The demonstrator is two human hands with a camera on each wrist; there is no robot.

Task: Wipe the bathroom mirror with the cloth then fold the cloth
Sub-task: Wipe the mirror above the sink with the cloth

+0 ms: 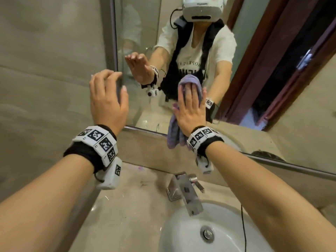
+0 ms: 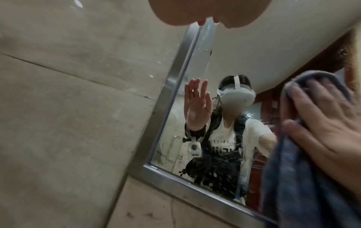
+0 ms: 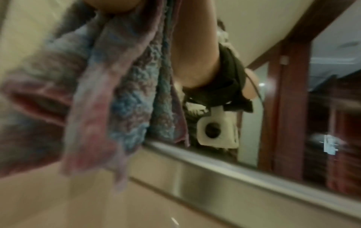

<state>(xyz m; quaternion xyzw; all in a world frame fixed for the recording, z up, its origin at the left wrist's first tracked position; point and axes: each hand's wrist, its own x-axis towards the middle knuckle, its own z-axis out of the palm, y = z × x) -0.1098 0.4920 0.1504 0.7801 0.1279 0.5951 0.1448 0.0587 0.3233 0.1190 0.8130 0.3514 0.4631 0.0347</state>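
Both forearms reached up from the bottom of the head view, each wrist wrapped in a black band with white marker tiles. At about one o'clock from the frame's centre, the right hand lay flat with straight, slightly spread fingers, pressing the cloth against the mirror; nothing was curled round the fabric. That cloth was a nubbly terry weave in mottled lilac and blue, bunched above the fingertips and hanging in a loose fold past the mirror's lower edge, just beside the wrist. In the right wrist view it looked soft and blurred, draped against the brushed metal frame. At ten o'clock the left hand was raised with its palm toward the glass near the mirror's left edge, fingers relaxed and gently bent, holding nothing; whether the tips touched the glass could not be told. Below, at six o'clock, a chrome angular tap stood over a round white basin set in a pale stone counter.
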